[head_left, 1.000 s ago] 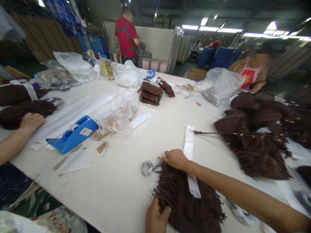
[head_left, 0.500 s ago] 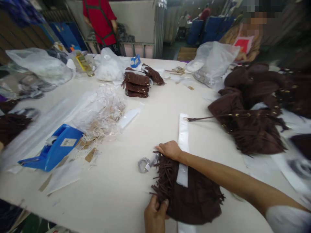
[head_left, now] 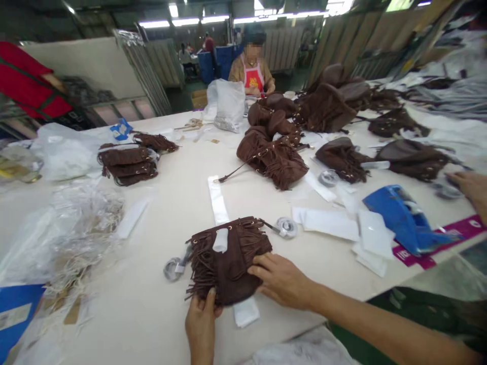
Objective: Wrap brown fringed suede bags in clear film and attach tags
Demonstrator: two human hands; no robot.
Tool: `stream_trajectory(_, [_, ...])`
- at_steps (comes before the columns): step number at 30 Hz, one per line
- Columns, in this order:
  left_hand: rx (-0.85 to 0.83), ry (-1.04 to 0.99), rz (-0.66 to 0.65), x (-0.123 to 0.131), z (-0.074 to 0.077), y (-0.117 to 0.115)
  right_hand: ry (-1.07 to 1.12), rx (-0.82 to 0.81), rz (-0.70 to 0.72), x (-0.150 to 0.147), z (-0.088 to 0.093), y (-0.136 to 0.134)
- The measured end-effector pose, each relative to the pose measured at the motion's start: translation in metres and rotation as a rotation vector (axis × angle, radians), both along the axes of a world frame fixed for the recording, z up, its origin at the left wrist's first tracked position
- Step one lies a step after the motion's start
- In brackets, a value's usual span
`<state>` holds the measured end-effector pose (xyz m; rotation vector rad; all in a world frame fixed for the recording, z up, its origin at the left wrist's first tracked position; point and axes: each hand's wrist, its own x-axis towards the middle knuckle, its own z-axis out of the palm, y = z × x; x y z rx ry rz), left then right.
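Note:
A dark brown fringed bag (head_left: 238,268) lies on the table in front of me, with small gold eyelets along its top edge. My left hand (head_left: 202,322) pinches its lower left corner between thumb and fingers. At the right edge, my right hand (head_left: 283,279) has its fingers closed over the side, thumb hidden. A short white piece (head_left: 220,241) lies on the bag's front. White strip material (head_left: 217,200) shows beyond the bag, and a white end (head_left: 246,312) sticks out below it. Grey wrapped coils sit left (head_left: 174,268) and right (head_left: 286,227) of it.
More brown bags (head_left: 274,159) are heaped ahead, and folded ones (head_left: 129,165) are stacked at left. Blue tape dispensers stand right (head_left: 399,218) and left (head_left: 19,319). Loose white sheets (head_left: 331,223) lie at right. Another person's hand (head_left: 472,192) reaches in there.
The view has swung right. My right hand has gone from the bag's upper left corner to its right edge. My left hand still holds the lower left corner.

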<state>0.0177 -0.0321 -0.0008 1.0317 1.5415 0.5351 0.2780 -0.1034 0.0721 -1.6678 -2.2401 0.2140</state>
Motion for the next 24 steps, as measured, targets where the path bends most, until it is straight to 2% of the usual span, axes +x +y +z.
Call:
stream_trajectory(2, [0.095,0.282,-0.214,-0.007,0.015,0.002,-0.09,0.099,-0.005,-0.008,-0.022,-0.022])
stream_trajectory(4, [0.257,0.665,-0.416,-0.011,0.039,-0.001,-0.139,0.201,-0.026,-0.01,-0.04,-0.025])
stream_trajectory(6, [0.46,0.973,-0.536,-0.008,0.066,-0.008,-0.144,0.282,-0.028,-0.009,-0.052,-0.021])
stream_trajectory(8, [0.717,1.019,-0.638,0.007,0.086,-0.017,-0.116,0.335,-0.02,-0.008,-0.06,-0.02])
stream_trajectory(10, [0.996,0.831,-0.812,0.03,0.094,-0.021,-0.026,0.353,-0.04,-0.007,-0.064,-0.023])
stream_trajectory(12, [1.16,0.612,-1.024,0.054,0.089,-0.018,0.141,0.337,-0.153,-0.004,-0.067,-0.03])
stream_trajectory(14, [1.191,0.539,-1.185,0.072,0.074,-0.01,0.337,0.281,-0.327,0.001,-0.07,-0.039])
stream_trajectory(16, [1.16,0.528,-1.26,0.08,0.056,-0.002,0.481,0.178,-0.458,0.007,-0.072,-0.05])
stream_trajectory(19, [1.085,0.513,-1.238,0.077,0.039,0.005,0.547,0.032,-0.515,0.009,-0.076,-0.061])
stream_trajectory(24, [1.045,0.439,-1.163,0.07,0.033,0.008,0.469,-0.042,-0.581,-0.008,-0.071,-0.056])
